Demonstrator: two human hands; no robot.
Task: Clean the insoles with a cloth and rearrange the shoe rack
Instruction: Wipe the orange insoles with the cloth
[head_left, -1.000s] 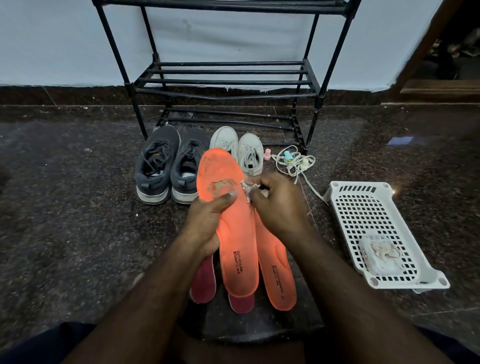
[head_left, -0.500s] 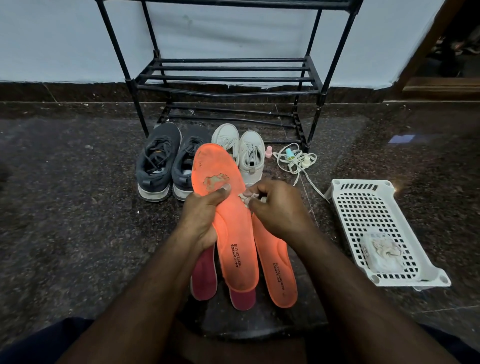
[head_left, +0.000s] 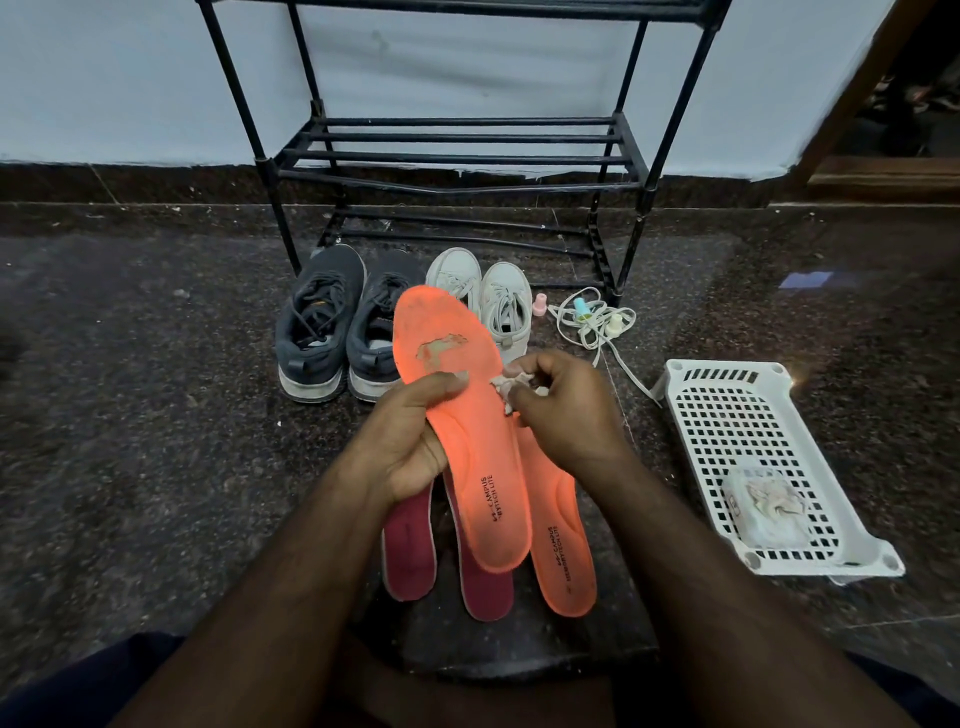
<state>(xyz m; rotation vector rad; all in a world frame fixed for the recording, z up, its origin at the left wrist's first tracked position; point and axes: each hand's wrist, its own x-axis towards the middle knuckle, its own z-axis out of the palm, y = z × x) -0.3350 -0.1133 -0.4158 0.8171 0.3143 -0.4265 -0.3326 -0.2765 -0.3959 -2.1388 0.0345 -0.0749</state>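
Head view: left hand (head_left: 410, 447) grips the orange insole (head_left: 462, 431) raised above the floor (head_left: 156, 441), thumb across its top to steady it, while right-hand (head_left: 563, 410) fingers (head_left: 519, 402) pinch a bunched cloth (head_left: 503, 387) against its edge, apparently for wiping.

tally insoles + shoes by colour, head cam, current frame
Orange insoles: 2, one held, one on the floor
Dark red insoles: 2, left, right
Dark grey shoes: 2, left, right
White shoes: 2, left, right
Total: 8
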